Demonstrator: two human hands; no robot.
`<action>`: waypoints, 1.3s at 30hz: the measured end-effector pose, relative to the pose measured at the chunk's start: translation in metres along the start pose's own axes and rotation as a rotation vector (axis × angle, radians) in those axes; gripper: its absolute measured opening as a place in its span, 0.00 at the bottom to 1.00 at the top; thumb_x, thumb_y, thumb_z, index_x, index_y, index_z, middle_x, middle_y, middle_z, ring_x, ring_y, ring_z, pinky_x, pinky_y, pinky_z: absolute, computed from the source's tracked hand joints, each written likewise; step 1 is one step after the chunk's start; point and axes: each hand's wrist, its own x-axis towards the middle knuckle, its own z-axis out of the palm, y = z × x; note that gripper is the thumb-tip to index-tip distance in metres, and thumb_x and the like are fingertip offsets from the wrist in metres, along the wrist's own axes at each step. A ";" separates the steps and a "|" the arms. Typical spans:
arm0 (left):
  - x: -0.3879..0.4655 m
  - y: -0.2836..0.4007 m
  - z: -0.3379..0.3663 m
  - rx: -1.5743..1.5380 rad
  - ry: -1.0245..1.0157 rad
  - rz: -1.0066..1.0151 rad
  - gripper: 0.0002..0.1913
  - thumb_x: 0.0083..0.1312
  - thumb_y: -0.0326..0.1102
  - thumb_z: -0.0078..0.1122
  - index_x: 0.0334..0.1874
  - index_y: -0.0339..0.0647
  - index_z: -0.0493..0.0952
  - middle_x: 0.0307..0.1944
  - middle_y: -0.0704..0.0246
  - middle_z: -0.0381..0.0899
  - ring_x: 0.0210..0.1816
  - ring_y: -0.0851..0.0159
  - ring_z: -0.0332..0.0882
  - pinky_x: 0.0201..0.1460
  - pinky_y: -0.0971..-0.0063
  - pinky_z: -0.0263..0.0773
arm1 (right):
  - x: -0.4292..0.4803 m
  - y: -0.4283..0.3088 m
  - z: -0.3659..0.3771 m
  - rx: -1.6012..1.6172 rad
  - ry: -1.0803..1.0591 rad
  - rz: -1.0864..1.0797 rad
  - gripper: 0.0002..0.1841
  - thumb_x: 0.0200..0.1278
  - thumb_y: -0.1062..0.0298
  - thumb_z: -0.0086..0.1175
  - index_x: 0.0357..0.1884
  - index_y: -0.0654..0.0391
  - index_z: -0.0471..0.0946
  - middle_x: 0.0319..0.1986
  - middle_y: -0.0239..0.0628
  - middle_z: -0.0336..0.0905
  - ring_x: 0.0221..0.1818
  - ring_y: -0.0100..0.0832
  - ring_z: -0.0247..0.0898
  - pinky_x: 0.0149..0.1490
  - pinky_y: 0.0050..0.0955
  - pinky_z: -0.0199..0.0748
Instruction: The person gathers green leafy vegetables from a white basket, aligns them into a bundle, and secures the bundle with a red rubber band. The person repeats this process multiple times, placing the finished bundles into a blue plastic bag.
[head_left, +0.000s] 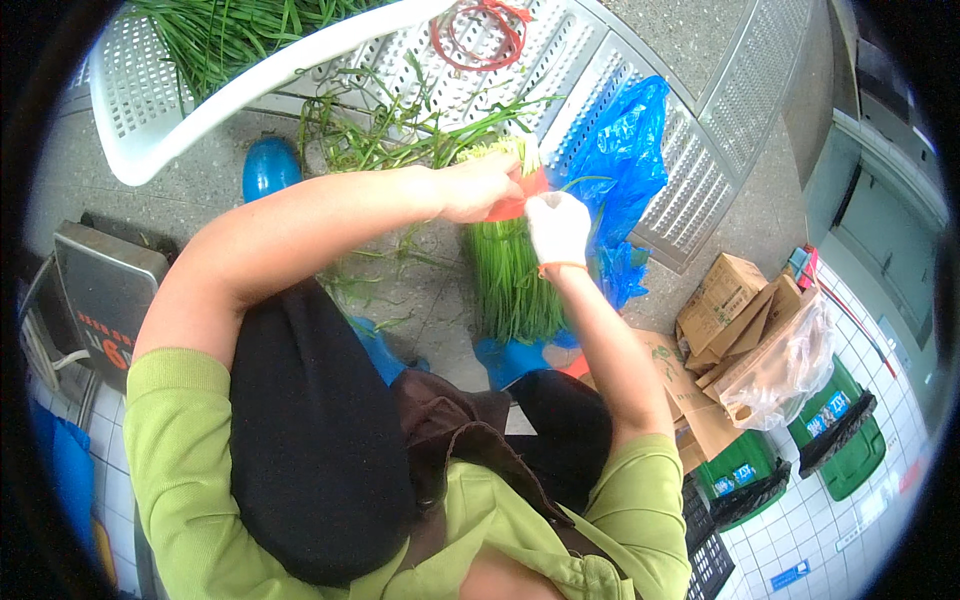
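Note:
A thick bunch of long green leaves, like garlic chives (514, 289), lies before me with its pale stem ends at the top. A red band (508, 208) goes across the bunch below the pale ends. Bare, my left hand (480, 186) lies over the upper part of the bunch, fingers closed on the red band. My right hand (559, 229), in a white glove, pinches the band's right end at the bunch's side. Just right of the bunch is a crumpled blue plastic bag (630, 157). Loose leaves (367, 135) are scattered to the left.
A white plastic basket (217, 82) holds more green leaves at upper left. Red loops (480, 37) lie on the metal drain grating (555, 45). A platform scale (112, 300) stands at left; cardboard boxes (724, 300) and green bins (847, 442) are at right. Blue boots show below.

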 end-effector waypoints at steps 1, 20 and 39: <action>0.000 -0.003 -0.001 0.128 -0.025 0.145 0.09 0.62 0.28 0.55 0.43 0.36 0.73 0.40 0.58 0.71 0.43 0.58 0.69 0.47 0.69 0.65 | 0.000 0.001 0.001 0.008 0.026 -0.027 0.14 0.54 0.60 0.55 0.28 0.61 0.82 0.27 0.50 0.81 0.32 0.47 0.79 0.42 0.39 0.74; 0.004 -0.023 0.001 0.365 0.038 0.395 0.16 0.55 0.20 0.52 0.45 0.42 0.78 0.40 0.58 0.72 0.46 0.51 0.71 0.49 0.63 0.69 | 0.006 0.008 0.009 0.144 0.055 -0.061 0.12 0.55 0.63 0.57 0.23 0.63 0.79 0.18 0.39 0.77 0.21 0.31 0.72 0.30 0.31 0.68; -0.001 -0.018 -0.001 0.472 -0.042 0.480 0.15 0.52 0.20 0.53 0.42 0.38 0.79 0.42 0.58 0.70 0.48 0.51 0.68 0.50 0.63 0.65 | -0.003 0.005 -0.024 0.219 -0.250 0.080 0.14 0.58 0.62 0.59 0.36 0.65 0.82 0.24 0.37 0.81 0.23 0.24 0.75 0.30 0.25 0.71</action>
